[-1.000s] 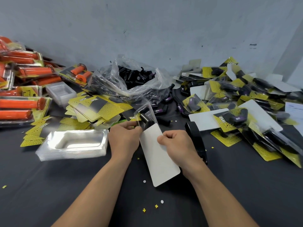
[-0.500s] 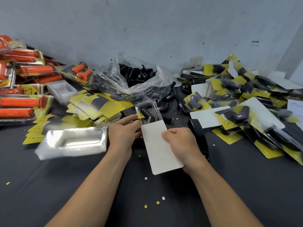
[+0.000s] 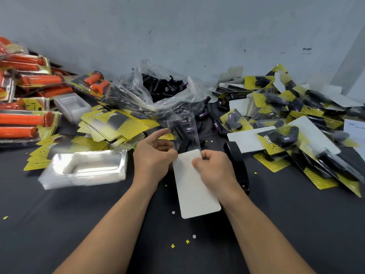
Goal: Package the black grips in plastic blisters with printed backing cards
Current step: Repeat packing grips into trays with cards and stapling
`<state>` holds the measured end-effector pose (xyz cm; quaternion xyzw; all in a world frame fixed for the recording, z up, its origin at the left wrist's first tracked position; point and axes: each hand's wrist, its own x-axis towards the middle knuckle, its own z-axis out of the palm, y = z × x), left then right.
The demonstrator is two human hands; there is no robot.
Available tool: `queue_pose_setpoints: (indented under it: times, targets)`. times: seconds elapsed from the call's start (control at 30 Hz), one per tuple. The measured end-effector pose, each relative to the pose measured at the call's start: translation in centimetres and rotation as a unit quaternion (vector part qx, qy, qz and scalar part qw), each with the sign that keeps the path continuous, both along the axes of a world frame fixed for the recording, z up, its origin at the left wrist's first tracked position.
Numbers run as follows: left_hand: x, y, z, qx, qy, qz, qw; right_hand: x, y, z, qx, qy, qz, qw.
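A grey wall (image 3: 197,26) fills the top of the frame, and a dark table (image 3: 59,234) fills the rest. At the right edge lies a wide heap of finished packs (image 3: 286,135), black grips on yellow-and-black cards, with some cards white side up. Orange packs (image 3: 25,119) are piled at the left edge. In the upper centre, against the wall, a crumpled clear bag (image 3: 158,95) holds loose black grips. Left of centre lies a fanned stack of printed cards (image 3: 116,125), and below it a stack of empty blisters (image 3: 85,171).

In the centre a card (image 3: 195,186) lies white side up, its lower end on the table. A black stapler (image 3: 236,165) lies just right of it. The right hand (image 3: 215,167), fingers curled, pinches the card near its top edge. The left hand (image 3: 152,161) pinches the lower left edge of a blister (image 3: 183,133), with its forefinger stretched out along that side. The blister stands tilted above the card's top edge and holds black grips (image 3: 181,131) with purple labels. Whether the card has entered the blister cannot be told. Yellow and white scraps (image 3: 172,246) dot the table at the lower centre.
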<state>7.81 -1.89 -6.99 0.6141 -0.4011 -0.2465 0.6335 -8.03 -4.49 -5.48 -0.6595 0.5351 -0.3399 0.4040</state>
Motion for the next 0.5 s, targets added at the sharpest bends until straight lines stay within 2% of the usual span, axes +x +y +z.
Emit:
queue_pose_setpoints:
  times: [0.17, 0.3, 0.37, 0.43, 0.5]
  targets:
    - [0.05, -0.04, 0.13, -0.004, 0.010, -0.019, 1.000, 0.05, -0.09, -0.11, -0.010, 0.020, -0.001, 1.000]
    - [0.36, -0.30, 0.53, 0.016, 0.201, -0.065, 0.977, -0.13, -0.50, -0.20, 0.002, -0.003, -0.005, 1.000]
    - [0.41, -0.41, 0.58, 0.016, 0.256, -0.085, 0.963, -0.31, -0.58, -0.16, 0.011, -0.026, -0.007, 1.000]
    - [0.42, -0.53, 0.37, 0.010, 0.252, -0.084, 0.964, -0.40, -0.56, -0.16, 0.010, -0.028, -0.010, 0.999]
    - [0.33, -0.60, 0.05, 0.018, 0.194, -0.062, 0.979, -0.35, -0.56, -0.28, 0.000, -0.012, -0.014, 1.000]
